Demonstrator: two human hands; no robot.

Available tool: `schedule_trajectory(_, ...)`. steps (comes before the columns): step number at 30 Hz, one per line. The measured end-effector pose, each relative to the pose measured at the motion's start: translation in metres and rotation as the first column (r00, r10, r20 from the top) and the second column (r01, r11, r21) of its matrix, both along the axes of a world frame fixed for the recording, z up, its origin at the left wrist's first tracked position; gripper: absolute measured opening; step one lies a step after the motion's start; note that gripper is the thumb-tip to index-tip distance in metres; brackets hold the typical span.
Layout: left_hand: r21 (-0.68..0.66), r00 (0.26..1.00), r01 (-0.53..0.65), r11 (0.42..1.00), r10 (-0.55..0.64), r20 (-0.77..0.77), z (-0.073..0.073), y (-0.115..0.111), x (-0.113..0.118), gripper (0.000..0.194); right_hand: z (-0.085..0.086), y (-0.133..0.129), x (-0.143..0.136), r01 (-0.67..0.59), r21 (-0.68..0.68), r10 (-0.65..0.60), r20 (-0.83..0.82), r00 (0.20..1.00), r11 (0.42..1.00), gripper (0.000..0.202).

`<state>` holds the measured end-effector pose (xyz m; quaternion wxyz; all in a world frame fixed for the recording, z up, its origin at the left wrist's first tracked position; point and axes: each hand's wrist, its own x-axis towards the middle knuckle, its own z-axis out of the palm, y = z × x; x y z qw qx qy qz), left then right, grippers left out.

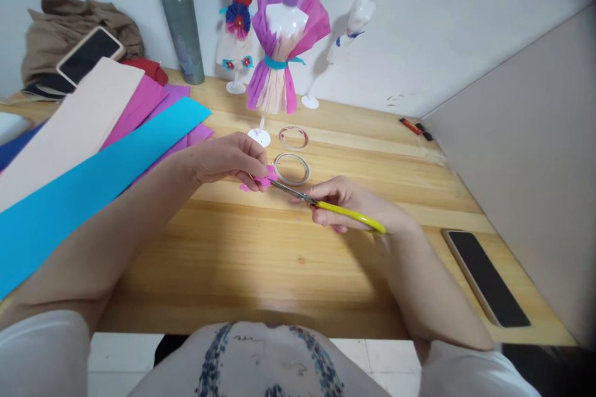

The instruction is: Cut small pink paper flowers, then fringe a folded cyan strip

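My left hand [237,161] pinches a small piece of pink paper [269,176] above the middle of the wooden table. In my right hand [342,201] is a pair of scissors [349,213] with yellow handles. Their metal blades point left and meet the paper's edge; the blades look nearly closed. Just behind the paper lie two rolls of tape, a nearer tape roll [292,169] and a farther tape roll [293,138]. Pink scraps show on the wood below both hands.
A small mannequin [274,62] in a purple and peach paper dress stands behind the hands, with other mannequins near the wall. Folded crepe paper, topped by a blue strip [107,180], covers the left side. A flask [179,18] stands behind it. A phone [487,276] lies right.
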<state>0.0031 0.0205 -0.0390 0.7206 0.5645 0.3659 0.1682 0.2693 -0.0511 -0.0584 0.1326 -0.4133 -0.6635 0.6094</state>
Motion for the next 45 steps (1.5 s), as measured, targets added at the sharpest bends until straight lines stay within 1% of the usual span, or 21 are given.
schedule_trajectory(3, -0.002, 1.0, -0.004, 1.0, 0.004, -0.013, 0.004, -0.004, 0.0, 0.015, -0.001, 0.0, 0.001, -0.016, 0.006, 0.017, -0.01, 1.0, 1.0, 0.064)
schedule_trajectory(9, 0.005, 1.0, -0.008, 1.0, 0.009, -0.016, 0.006, -0.005, 0.002, 0.02, 0.0, -0.001, 0.0, -0.007, 0.017, 0.007, -0.01, 1.0, 1.0, 0.062)
schedule_trajectory(15, 0.04, 0.997, -0.017, 0.999, 0.02, -0.08, 0.004, -0.002, 0.004, 0.015, -0.001, -0.001, 0.0, -0.002, 0.02, 0.002, -0.045, 0.999, 1.0, 0.054)
schedule_trajectory(20, 0.042, 0.998, -0.039, 0.998, 0.041, -0.051, 0.003, -0.001, 0.003, 0.011, 0.0, -0.001, -0.001, 0.028, -0.003, -0.028, -0.018, 0.999, 1.0, 0.059)
schedule_trajectory(27, 0.034, 0.996, 0.04, 0.999, -0.036, -0.086, 0.001, 0.004, 0.001, 0.01, 0.005, -0.001, -0.003, 0.003, -0.017, -0.002, 0.04, 0.999, 1.0, 0.065)
schedule_trajectory(33, 0.097, 0.995, 0.056, 0.994, -0.048, -0.084, 0.0, 0.005, 0.0, 0.009, 0.008, -0.002, -0.005, 0.032, -0.012, -0.031, 0.04, 0.999, 0.999, 0.061)
schedule_trajectory(39, 0.124, 0.993, 0.071, 0.99, -0.059, -0.098, 0.001, 0.004, 0.002, 0.011, 0.009, -0.003, -0.006, 0.073, -0.035, -0.07, 0.071, 0.995, 0.997, 0.057)
schedule_trajectory(45, 0.126, 0.994, 0.082, 0.989, -0.072, -0.087, 0.001, 0.003, 0.002, 0.011, 0.008, -0.004, -0.005, 0.098, -0.076, -0.089, 0.117, 0.989, 0.992, 0.065)
